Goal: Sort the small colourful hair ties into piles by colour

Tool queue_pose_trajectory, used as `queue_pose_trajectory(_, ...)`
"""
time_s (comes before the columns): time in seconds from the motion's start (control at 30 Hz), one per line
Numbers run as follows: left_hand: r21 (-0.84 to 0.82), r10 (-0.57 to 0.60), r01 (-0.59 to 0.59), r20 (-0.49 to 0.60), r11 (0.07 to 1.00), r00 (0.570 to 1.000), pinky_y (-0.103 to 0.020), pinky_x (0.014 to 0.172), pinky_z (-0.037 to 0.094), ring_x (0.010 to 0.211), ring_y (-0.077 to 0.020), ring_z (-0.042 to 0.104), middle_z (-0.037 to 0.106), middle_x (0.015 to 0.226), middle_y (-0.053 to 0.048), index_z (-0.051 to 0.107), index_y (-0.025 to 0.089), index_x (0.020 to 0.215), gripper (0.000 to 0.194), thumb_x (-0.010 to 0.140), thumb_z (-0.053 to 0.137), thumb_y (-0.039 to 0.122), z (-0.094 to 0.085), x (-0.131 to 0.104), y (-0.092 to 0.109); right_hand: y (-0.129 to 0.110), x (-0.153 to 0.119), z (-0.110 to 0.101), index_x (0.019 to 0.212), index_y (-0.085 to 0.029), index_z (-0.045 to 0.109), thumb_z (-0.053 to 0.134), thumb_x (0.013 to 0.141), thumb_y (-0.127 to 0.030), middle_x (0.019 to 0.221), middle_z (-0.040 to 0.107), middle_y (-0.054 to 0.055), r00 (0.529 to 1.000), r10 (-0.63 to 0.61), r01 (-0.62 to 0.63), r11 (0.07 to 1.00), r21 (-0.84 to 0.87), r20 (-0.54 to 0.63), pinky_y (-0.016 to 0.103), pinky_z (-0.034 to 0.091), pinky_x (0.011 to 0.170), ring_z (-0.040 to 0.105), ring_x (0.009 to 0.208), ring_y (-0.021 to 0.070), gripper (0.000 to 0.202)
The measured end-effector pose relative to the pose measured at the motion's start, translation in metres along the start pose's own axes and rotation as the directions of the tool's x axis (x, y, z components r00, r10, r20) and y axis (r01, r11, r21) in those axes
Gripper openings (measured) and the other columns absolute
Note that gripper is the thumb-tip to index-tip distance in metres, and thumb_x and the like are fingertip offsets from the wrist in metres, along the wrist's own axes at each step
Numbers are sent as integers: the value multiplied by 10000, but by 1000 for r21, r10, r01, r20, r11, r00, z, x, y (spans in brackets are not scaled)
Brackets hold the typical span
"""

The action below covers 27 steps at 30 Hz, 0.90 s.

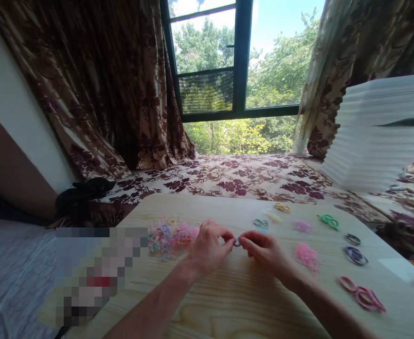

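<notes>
A small dark purple band (237, 243) is pinched between my two hands above the middle of the wooden table. My left hand (212, 245) grips its left side with thumb and forefinger, and my right hand (261, 249) holds its right side the same way. Left of my left hand lies a mixed pile of small colored bands (168, 238), partly covered by that hand. To the right of my right hand sit a pink heap (306, 256) and a smaller lilac heap (302, 226).
Along the table (200, 310), sorted bands lie in groups: yellow (282, 207), grey-green (260, 223), green (329, 221), purple (356, 255) and rose (367, 298). Behind are a patterned window seat (235, 176) and a white ribbed object (383, 136).
</notes>
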<state>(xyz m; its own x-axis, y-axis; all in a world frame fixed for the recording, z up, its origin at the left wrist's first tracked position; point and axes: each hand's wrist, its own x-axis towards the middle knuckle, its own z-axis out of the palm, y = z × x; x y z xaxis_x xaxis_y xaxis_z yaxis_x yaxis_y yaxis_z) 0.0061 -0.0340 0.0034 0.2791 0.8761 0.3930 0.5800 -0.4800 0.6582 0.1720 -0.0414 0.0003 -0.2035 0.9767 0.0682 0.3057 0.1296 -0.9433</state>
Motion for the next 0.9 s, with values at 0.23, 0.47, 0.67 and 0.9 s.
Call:
queue_pose_trajectory(0.23,-8,-5,5,-1,1000,1000,-348,955,377,818,-160,604,694,744,12,660,210,692,96,746,581,215,0,0,1,2,0,0,646,-160,640,591,684,-424,515,471,-51,1000,8,-9,999,32,23,202,277,449,371,486,76,271)
queue_pose_trajectory(0.47,-11,-10,10,-24,1000,1000,-360,971,372,801,-160,611,693,735,3,659,205,689,94,746,585,220,0,0,3,2,2,-3,715,-154,659,582,702,-421,567,522,-32,1000,-23,24,1000,-17,18,206,311,466,411,518,87,279)
queue_pose_trajectory(0.67,-30,18,-18,0,999,1000,-385,1031,300,780,-147,614,690,729,9,662,200,689,85,739,593,204,4,-1,1,3,1,1,638,-150,634,580,702,-416,574,572,-8,996,-86,86,994,-69,-1,221,362,503,469,546,108,279)
queue_pose_trajectory(0.9,24,-9,9,-34,1000,999,-352,919,394,828,-167,610,698,784,-17,680,201,764,110,750,571,215,1,2,-6,-7,4,-71,659,-170,669,567,694,-419,550,583,-10,996,-89,75,932,-354,-23,233,367,485,481,510,118,272)
